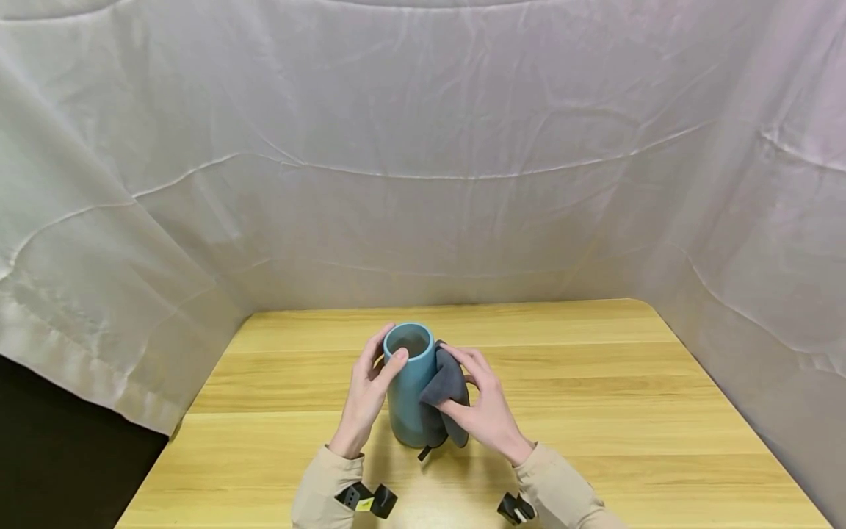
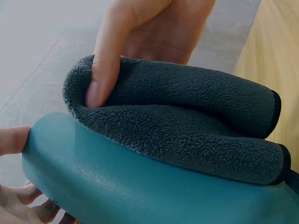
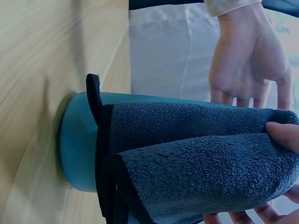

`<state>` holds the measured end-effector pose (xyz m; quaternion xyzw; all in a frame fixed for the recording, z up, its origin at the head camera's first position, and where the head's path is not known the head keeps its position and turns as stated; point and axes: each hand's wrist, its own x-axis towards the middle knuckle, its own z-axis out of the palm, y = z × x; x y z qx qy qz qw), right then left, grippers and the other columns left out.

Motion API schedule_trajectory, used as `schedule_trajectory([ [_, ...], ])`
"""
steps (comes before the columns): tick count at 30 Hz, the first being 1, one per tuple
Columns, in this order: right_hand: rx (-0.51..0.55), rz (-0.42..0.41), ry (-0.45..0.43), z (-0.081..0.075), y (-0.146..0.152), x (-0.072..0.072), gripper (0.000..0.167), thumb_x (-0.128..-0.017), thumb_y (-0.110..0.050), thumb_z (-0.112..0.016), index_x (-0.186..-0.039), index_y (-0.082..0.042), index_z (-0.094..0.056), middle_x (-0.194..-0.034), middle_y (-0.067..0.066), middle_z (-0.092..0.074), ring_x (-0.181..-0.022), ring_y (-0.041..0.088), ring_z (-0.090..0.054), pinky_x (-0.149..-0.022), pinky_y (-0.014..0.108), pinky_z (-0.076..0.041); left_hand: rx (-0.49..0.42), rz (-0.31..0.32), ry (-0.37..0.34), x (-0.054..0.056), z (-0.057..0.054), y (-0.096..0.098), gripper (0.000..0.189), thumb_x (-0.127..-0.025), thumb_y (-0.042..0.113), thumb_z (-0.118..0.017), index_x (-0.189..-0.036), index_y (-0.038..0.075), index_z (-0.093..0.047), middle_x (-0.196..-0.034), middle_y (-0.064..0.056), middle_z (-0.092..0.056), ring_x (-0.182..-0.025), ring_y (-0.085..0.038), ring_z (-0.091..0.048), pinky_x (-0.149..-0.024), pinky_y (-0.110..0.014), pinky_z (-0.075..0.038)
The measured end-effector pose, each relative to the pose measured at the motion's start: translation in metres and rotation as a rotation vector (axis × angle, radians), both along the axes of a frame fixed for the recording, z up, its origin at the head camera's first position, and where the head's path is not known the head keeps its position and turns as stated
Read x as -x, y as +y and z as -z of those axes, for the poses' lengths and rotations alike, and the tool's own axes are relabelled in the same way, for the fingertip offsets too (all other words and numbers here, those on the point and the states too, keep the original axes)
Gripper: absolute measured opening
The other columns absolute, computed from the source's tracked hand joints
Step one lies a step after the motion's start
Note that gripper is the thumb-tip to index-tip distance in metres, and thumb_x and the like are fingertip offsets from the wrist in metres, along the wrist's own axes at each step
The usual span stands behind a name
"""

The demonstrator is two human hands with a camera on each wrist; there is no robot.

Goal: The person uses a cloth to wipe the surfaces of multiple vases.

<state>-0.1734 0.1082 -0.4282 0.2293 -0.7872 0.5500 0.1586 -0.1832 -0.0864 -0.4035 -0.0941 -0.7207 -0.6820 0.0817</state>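
A tall blue cylindrical vase, open at the top, stands upright on the wooden table. My left hand holds it at the upper left, thumb at the near rim and fingers round the far side. On its right side lies a folded dark grey towel, plush with black edging in the left wrist view. My right hand pinches this towel between thumb and fingers against the vase wall. A black loop hangs off the towel's lower edge near the vase base. The towel hides part of the vase's right side.
The light wooden table extends to both sides of the vase. Pale grey curtains hang behind it and at both sides. A dark area shows below the curtain at the lower left.
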Motion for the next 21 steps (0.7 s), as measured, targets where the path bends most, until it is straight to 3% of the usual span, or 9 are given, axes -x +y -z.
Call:
schedule_trajectory([
  [21, -0.022, 0.015, -0.037, 0.013, 0.000, 0.000, 0.073, -0.078, -0.011, -0.085, -0.145, -0.016, -0.055, -0.128, 0.008, -0.059, -0.117, 0.025, -0.059, -0.089, 0.034, -0.056, -0.006, 0.009, 0.009, -0.001, 0.000, -0.001, 0.051, -0.100, 0.019, -0.061, -0.149, 0.019, -0.047, -0.146, -0.013, -0.054, -0.136, -0.029, -0.050, -0.114, -0.051, -0.039],
])
